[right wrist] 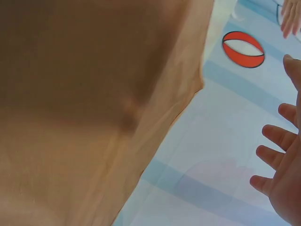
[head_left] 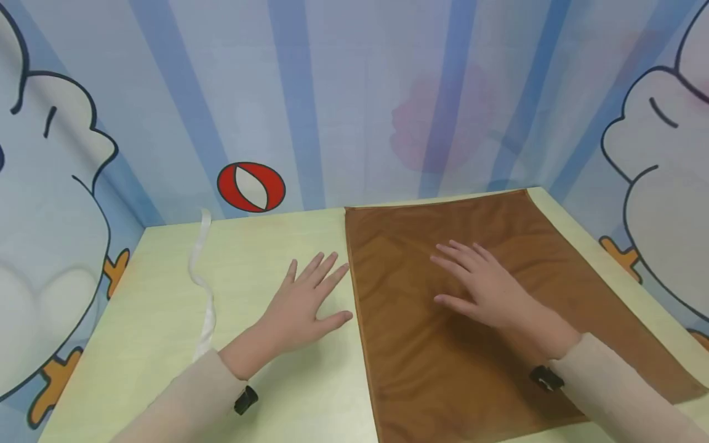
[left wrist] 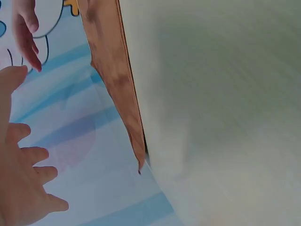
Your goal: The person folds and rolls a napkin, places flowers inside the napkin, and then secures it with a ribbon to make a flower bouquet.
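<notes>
A brown cloth (head_left: pixel 410 369) lies spread over the right part of the pale yellow table, with light wrinkles across it. My left hand (head_left: pixel 301 307) hovers above the table just left of the cloth's left edge, fingers spread and holding nothing. Over the cloth hangs my right hand (head_left: pixel 487 286), its fingers straight and apart, also holding nothing; its shadow falls on the fabric below. To the left of my left hand, a narrow white ribbon (head_left: pixel 207 307) runs in a wavy line from the table's back edge, its near end hidden behind my left sleeve.
The table (head_left: pixel 133 344) has a pale yellow top. Behind it stands a light blue striped backdrop (head_left: pixel 343 92) with a printed red and white ball (head_left: pixel 275 184). Printed white cartoon figures fill the side panels. Each sleeve carries a small black clip (head_left: pixel 246 400) near its cuff.
</notes>
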Demonstrator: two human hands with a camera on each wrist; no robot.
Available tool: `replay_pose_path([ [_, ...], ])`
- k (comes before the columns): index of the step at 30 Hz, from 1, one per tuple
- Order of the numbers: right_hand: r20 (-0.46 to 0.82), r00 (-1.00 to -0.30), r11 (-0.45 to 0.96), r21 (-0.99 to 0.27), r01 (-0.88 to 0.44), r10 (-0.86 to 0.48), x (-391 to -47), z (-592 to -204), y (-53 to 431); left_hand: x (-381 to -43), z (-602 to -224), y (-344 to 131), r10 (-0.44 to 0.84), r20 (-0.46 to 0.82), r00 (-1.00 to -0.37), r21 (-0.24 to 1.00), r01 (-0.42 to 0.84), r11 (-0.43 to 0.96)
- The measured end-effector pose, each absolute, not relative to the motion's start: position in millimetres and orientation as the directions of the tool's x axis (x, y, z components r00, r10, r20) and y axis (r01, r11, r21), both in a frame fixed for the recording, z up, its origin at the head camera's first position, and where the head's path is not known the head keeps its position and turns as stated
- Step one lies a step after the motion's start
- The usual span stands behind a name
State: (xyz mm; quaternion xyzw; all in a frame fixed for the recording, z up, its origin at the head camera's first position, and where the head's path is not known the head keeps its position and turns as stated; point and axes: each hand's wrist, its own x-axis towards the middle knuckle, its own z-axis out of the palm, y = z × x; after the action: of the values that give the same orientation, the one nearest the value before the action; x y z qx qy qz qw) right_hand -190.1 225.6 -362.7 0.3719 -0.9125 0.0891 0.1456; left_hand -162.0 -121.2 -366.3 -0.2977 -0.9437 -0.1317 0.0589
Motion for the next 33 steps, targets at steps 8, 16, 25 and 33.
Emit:
replay_pose_path([
  [8,0.448,-0.582,0.625,-0.064,-0.778,-0.679,-159,-363,228,-134,-367,-104,0.653,0.233,-0.72,0.194,0.693,0.695],
  [16,0.422,-0.591,0.618,-0.088,-0.781,-0.687,-121,-374,242,-100,-376,-89,0.747,0.232,-0.623,0.175,0.782,0.598],
  [25,0.387,-0.609,0.619,-0.116,-0.777,-0.693,-88,-398,253,-78,-400,-77,0.834,0.238,-0.498,0.115,0.867,0.485],
  [33,0.291,-0.625,0.593,-0.2,-0.78,-0.724,-74,-413,257,-72,-415,-71,0.876,0.234,-0.421,0.108,0.907,0.407],
])
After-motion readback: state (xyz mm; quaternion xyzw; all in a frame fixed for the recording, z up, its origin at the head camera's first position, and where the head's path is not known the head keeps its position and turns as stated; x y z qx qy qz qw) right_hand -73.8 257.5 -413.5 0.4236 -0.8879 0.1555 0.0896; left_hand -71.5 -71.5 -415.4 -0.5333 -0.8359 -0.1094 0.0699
